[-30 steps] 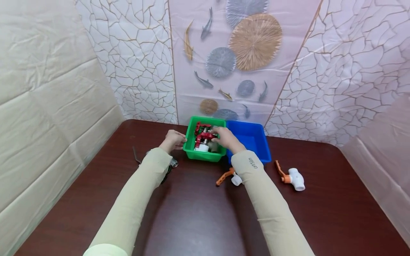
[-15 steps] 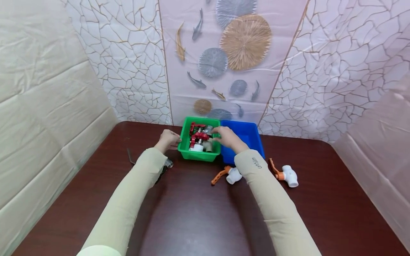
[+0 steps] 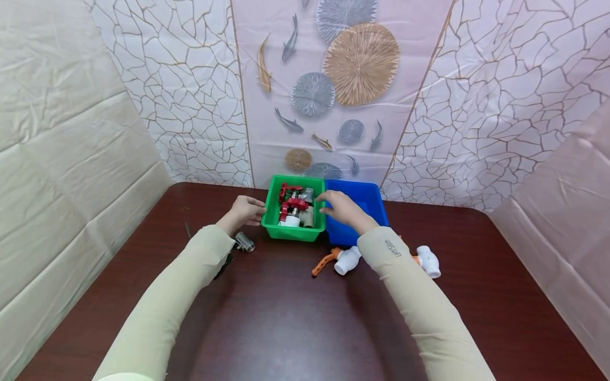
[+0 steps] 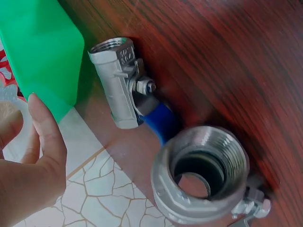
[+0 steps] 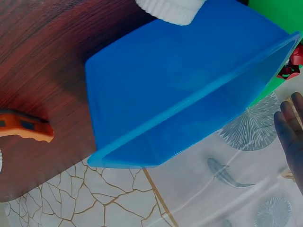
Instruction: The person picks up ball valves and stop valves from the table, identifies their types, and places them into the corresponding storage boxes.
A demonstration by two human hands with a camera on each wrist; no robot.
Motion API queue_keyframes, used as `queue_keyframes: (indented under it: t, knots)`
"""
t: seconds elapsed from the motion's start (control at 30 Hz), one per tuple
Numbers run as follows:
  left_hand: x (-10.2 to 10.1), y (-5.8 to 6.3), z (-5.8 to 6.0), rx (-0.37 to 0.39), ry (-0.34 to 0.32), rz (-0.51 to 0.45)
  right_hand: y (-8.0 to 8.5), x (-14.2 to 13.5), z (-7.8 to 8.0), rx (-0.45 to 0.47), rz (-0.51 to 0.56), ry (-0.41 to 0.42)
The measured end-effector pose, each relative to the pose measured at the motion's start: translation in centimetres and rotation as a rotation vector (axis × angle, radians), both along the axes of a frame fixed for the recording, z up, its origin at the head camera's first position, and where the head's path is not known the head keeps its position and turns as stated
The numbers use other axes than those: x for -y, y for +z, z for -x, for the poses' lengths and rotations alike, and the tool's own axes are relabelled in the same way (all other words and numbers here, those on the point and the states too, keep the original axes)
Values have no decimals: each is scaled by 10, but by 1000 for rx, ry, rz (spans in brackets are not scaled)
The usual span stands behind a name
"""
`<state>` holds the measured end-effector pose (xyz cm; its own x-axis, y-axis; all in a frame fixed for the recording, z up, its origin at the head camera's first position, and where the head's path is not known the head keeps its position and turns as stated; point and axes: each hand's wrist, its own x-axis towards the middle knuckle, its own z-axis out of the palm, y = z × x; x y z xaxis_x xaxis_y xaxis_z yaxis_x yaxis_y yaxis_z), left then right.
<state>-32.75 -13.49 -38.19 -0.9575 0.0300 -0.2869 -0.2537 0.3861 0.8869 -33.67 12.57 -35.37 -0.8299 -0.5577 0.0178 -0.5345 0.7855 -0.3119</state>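
Note:
My left hand (image 3: 244,212) is beside the left wall of a green bin (image 3: 292,233), fingers extended and fingertips at its rim; whether they touch it I cannot tell. Inside the bin lie red-handled valves (image 3: 295,202), a white fitting (image 3: 289,221) and greyish valve pieces (image 3: 307,214). My right hand (image 3: 347,210) hovers over the side where the green and blue bins meet, fingers loosely bent around nothing. Below the left wrist are a steel ball valve (image 4: 113,85) with a blue handle and a larger threaded steel valve (image 4: 201,175).
A blue bin (image 3: 350,235) adjoins the green one. In front of it lies a white ball valve (image 3: 348,260) with an orange handle. A similar valve (image 3: 428,262) is farther right, partly behind the right sleeve. A patterned cloth wall (image 3: 200,132) rises behind the table.
My right hand has drawn back rightward out of the green bin, leaving the valves inside. The left hand has eased slightly away from the bin. The head view has shifted a little.

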Motion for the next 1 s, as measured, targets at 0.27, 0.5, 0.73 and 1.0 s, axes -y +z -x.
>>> queue_keyframes:
  t: [0.27,0.5,0.73,1.0]
  knots:
    - [9,2,-9,-80,-86,38,-2,-17,-9,-40,15,36]
    - [19,5,-17,-222,-134,85,-3,-47,-23,-99,68,29]
    - [41,3,-23,-303,-137,108,-4,-71,-34,-169,130,30]
    - [64,-2,-37,-354,-144,118,-4,-91,-44,-186,155,-21]
